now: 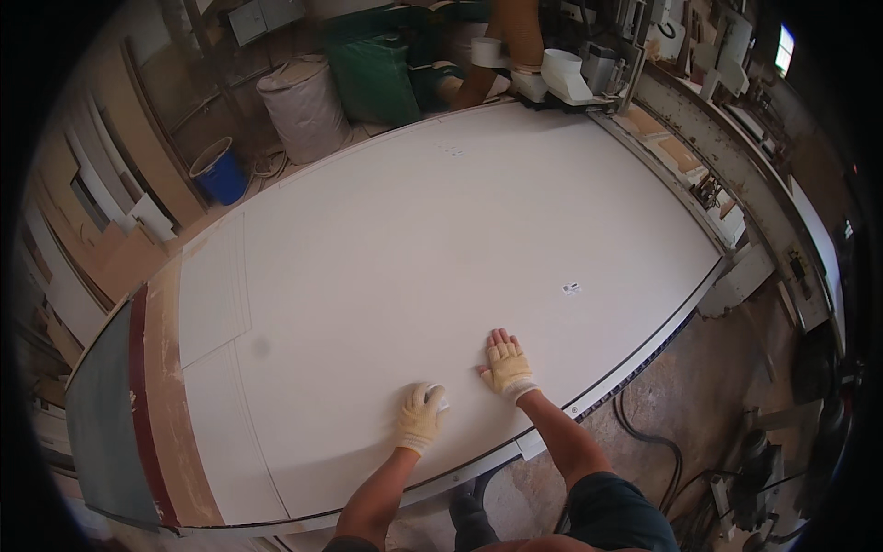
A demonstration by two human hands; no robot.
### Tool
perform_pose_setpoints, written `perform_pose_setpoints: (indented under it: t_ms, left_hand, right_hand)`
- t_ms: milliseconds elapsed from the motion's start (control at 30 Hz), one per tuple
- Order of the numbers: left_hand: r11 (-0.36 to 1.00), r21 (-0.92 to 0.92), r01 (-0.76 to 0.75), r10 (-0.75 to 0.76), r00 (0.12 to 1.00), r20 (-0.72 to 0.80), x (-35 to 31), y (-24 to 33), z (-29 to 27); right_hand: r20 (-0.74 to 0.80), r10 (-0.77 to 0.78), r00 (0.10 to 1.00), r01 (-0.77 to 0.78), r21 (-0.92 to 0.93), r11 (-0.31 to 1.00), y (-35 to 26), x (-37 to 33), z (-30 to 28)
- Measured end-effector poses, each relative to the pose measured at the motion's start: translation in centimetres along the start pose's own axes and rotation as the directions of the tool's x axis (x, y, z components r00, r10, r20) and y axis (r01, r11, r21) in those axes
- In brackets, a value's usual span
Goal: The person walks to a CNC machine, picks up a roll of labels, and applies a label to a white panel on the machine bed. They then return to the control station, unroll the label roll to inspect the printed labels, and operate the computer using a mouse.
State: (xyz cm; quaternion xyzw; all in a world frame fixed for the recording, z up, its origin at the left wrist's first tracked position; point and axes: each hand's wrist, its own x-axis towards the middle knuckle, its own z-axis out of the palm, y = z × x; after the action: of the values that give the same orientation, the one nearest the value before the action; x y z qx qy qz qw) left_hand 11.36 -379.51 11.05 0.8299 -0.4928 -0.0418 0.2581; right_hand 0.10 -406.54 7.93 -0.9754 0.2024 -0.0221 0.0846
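A large white board [395, 248] lies flat across the machine table in front of me. My left hand [420, 419], in a cream glove with bare fingertips, is closed round a small white roll [441, 398] just above or on the board near its front edge; the fingers cover most of the roll. To the right, my right hand [508, 366], gloved the same way, lies flat on the board with its fingers stretched forward. Beyond it a small white printed sticker [571, 288] shows on the board's surface.
At the right, a machine gantry [727, 129] spans the table's end. Cut lines mark the board's left part, beside a brown strip [175, 386] and a grey-green panel [106, 423]. Behind stand a blue bucket [219, 173] and sacks [303, 106]. Black cables [648, 437] lie on the floor.
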Motion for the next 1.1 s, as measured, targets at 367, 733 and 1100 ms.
perform_pose_setpoints:
  t_ms: [367, 733, 1100]
  left_hand:
    - [0.508, -0.737, 0.446, -0.342, 0.89, 0.302, -20.1, 4.7, -9.3]
    - [-0.397, -0.916, -0.049, -0.528, 0.829, 0.184, -53.3, 8.5, -30.6]
    - [0.553, -0.829, 0.089, -0.645, 0.676, -0.357, -70.7, 11.8, -41.4]
  right_hand:
    - [0.195, -0.256, 0.947, 0.192, 0.296, 0.936, -17.2, -17.1, -5.0]
    - [0.116, -0.547, 0.829, 0.202, 0.85, 0.487, -53.3, -38.0, -16.7]
    - [0.449, -0.686, 0.572, -0.235, 0.891, 0.387, -68.4, -43.7, -24.3]
